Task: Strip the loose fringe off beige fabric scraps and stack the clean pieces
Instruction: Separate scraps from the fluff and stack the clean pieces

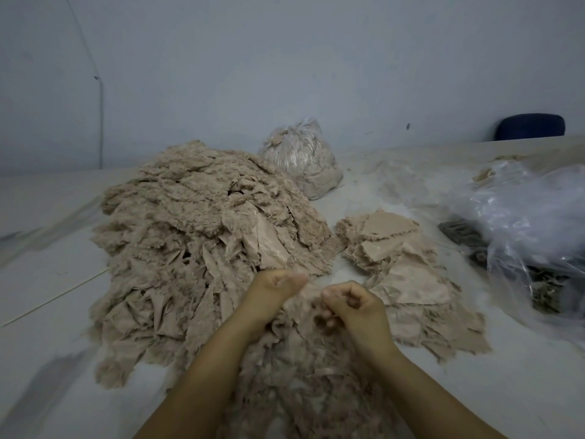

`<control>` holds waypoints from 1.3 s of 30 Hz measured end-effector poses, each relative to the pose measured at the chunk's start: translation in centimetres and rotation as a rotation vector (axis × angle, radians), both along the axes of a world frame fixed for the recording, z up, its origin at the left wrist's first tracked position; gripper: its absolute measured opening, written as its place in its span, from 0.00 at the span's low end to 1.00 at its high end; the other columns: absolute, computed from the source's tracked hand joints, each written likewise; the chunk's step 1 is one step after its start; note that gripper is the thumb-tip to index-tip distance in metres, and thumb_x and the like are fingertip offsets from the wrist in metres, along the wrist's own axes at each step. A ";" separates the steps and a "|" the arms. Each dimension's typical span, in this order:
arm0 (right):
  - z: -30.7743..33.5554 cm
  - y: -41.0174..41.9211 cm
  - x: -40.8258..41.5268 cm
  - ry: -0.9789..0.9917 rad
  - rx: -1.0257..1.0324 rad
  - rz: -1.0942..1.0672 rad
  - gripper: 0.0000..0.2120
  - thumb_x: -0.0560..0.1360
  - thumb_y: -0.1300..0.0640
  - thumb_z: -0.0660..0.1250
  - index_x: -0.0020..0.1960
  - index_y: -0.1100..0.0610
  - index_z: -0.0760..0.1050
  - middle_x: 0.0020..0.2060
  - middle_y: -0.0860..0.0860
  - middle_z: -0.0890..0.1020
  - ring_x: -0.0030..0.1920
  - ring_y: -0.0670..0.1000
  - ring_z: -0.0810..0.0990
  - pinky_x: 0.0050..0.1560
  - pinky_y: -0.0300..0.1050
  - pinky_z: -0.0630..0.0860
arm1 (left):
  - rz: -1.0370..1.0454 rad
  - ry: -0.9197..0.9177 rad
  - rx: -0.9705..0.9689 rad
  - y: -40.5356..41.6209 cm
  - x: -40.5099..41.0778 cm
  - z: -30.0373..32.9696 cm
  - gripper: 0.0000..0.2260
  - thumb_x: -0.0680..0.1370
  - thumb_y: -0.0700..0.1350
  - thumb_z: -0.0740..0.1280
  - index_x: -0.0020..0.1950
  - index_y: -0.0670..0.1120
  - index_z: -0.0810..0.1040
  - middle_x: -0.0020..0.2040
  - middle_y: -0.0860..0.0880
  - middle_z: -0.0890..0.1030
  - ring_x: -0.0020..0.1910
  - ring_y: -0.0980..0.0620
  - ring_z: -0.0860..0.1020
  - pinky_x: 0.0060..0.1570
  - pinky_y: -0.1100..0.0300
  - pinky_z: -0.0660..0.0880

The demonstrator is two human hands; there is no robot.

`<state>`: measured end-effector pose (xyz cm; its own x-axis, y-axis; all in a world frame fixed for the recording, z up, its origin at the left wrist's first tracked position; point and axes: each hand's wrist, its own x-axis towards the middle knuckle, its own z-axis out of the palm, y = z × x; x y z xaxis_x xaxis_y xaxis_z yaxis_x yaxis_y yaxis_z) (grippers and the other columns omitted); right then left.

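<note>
My left hand (273, 291) and right hand (351, 304) sat close together near the table's front edge, both with fingers curled. Between them they seemed to pinch a scrap (311, 307) of beige cloth, though blur hid the fingertips and I could not tell exactly how each held it. The scrap merged below into a heap of fringe (304, 384) lying between my forearms at the front edge.

Just behind and left of my left hand rose the big pile (196, 236) of fringed scraps, spreading across the middle of the table (47, 236) towards its left side. Just right of my right hand lay the stack (402, 258) of cleaner, flatter pieces, apart from the big pile by a narrow strip of bare top.

Behind the big pile, near the table's back edge, stood a clear bag (300, 160) stuffed with beige material. Along the right edge sprawled a looser plastic bag (531, 223) with dark scraps (465, 236) under and beside it. Past the back right corner I saw a dark blue chair (530, 126) against the pale wall (285, 58).
</note>
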<state>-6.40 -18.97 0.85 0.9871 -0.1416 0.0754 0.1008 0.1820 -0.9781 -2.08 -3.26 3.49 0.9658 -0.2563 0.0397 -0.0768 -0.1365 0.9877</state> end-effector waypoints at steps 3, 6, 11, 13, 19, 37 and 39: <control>-0.7 -1.2 -0.1 -0.026 -0.062 -0.030 0.08 0.72 0.66 0.71 0.35 0.60 0.79 0.26 0.52 0.80 0.28 0.47 0.77 0.31 0.38 0.75 | 0.349 0.084 -0.100 1.7 1.2 0.5 0.06 0.78 0.42 0.65 0.48 0.45 0.82 0.43 0.46 0.83 0.42 0.48 0.79 0.48 0.56 0.74; -0.5 -1.4 -0.9 0.004 -0.341 0.189 0.17 0.67 0.45 0.73 0.36 0.61 0.80 0.32 0.54 0.80 0.34 0.47 0.77 0.38 0.38 0.73 | 0.253 -0.011 0.116 1.6 1.3 1.2 0.12 0.77 0.33 0.61 0.39 0.45 0.80 0.36 0.48 0.82 0.36 0.51 0.77 0.38 0.63 0.72; 0.9 0.5 -0.1 0.012 -0.283 0.182 0.13 0.68 0.47 0.75 0.46 0.52 0.76 0.35 0.42 0.81 0.36 0.40 0.79 0.37 0.32 0.74 | -0.056 -0.131 0.181 -1.4 0.1 1.3 0.08 0.75 0.41 0.70 0.36 0.45 0.82 0.32 0.51 0.80 0.32 0.56 0.75 0.35 0.64 0.73; 0.3 1.1 -0.3 0.022 -0.286 0.200 0.06 0.74 0.58 0.71 0.42 0.55 0.74 0.28 0.46 0.79 0.30 0.44 0.78 0.34 0.37 0.74 | 0.077 -0.155 0.090 -1.2 0.4 1.4 0.08 0.74 0.43 0.71 0.35 0.44 0.81 0.31 0.51 0.79 0.31 0.55 0.76 0.36 0.65 0.72; -1.0 -0.2 -1.0 0.161 -0.361 0.321 0.08 0.75 0.58 0.70 0.39 0.55 0.74 0.28 0.46 0.75 0.31 0.47 0.73 0.39 0.41 0.72 | 0.128 -0.029 -0.011 1.7 1.5 2.5 0.15 0.72 0.47 0.72 0.34 0.36 0.76 0.31 0.43 0.73 0.31 0.49 0.71 0.37 0.57 0.68; 0.5 0.2 -0.4 -0.032 -0.363 0.212 0.26 0.70 0.36 0.64 0.48 0.58 0.81 0.47 0.56 0.83 0.48 0.55 0.81 0.52 0.49 0.76 | -0.009 0.168 -0.043 1.0 1.3 2.7 0.10 0.76 0.49 0.68 0.38 0.44 0.80 0.32 0.48 0.83 0.29 0.54 0.80 0.28 0.66 0.73; 1.5 1.0 0.1 0.040 -0.093 0.195 0.20 0.70 0.43 0.69 0.45 0.62 0.79 0.41 0.59 0.82 0.41 0.57 0.80 0.45 0.52 0.77 | -0.083 0.089 0.003 -0.4 0.8 2.4 0.11 0.77 0.48 0.67 0.39 0.42 0.80 0.32 0.48 0.81 0.30 0.54 0.78 0.29 0.65 0.73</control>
